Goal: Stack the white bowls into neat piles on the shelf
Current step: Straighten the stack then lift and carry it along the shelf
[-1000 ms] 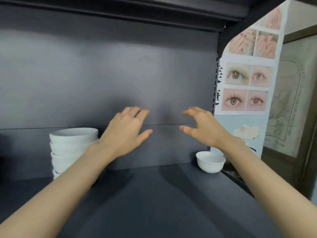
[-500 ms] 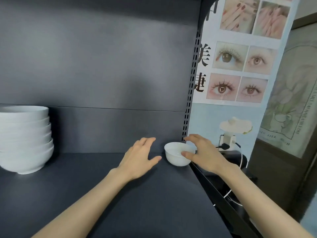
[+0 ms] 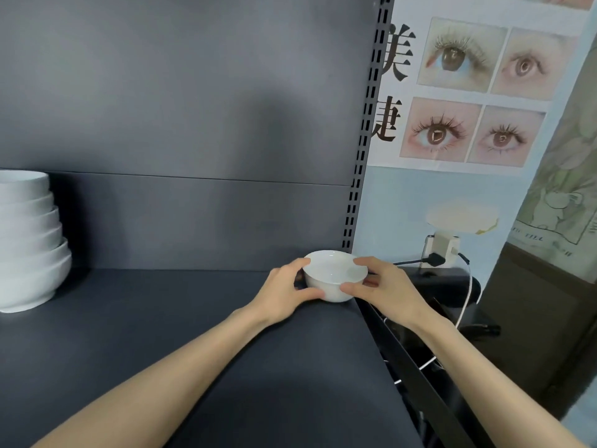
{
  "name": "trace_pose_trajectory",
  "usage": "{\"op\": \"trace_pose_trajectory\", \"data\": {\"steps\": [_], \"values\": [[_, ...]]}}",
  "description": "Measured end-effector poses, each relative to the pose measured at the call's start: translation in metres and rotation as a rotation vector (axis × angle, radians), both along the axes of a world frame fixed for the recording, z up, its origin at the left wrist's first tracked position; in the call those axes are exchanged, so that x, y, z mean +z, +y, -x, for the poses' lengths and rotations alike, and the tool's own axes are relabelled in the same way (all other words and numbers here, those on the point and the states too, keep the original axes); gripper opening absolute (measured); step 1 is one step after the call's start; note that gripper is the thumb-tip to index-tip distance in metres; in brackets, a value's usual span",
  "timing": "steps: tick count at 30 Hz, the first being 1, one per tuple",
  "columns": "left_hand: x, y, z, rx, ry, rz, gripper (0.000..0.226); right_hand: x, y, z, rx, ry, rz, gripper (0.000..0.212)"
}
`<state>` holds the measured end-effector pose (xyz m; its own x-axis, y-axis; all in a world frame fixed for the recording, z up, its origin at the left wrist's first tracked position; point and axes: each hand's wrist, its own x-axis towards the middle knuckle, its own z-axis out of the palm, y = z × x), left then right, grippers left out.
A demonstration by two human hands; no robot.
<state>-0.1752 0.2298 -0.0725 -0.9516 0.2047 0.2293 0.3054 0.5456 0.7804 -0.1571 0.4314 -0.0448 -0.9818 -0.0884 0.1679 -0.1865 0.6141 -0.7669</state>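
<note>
Now the left hand (image 3: 284,290) and right hand (image 3: 386,286) both curl their grip round the small white bowl (image 3: 332,274) at the right rear corner of the shelf (image 3: 193,318); earlier the left hovered open beside it. The bowl pile (image 3: 29,240) stands well apart, far left.

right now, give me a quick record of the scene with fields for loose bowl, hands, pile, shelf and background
small white bowl: upright, at the back right corner of the shelf
left hand: grips the bowl's left side
right hand: grips the bowl's right side
pile of white bowls: nested, far left, cut by the frame edge
shelf colour: dark grey
background: poster of eyes, right of the shelf
</note>
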Motion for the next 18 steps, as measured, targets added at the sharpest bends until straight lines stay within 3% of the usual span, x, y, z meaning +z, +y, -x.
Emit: {"op": "trace_pose_trajectory", "data": {"steps": [6,13,18], "values": [[0.034,-0.046,-0.041,0.123,0.129,-0.268,0.070,0.028,-0.041,-0.013,0.116,0.133,0.166,0.045],[0.059,-0.100,-0.105,0.216,0.172,-0.589,0.088,0.058,-0.106,-0.047,0.244,0.247,0.366,0.068],[0.064,-0.196,-0.182,0.256,0.255,-0.665,0.064,0.072,-0.212,-0.099,0.439,0.239,0.424,0.073]]}}
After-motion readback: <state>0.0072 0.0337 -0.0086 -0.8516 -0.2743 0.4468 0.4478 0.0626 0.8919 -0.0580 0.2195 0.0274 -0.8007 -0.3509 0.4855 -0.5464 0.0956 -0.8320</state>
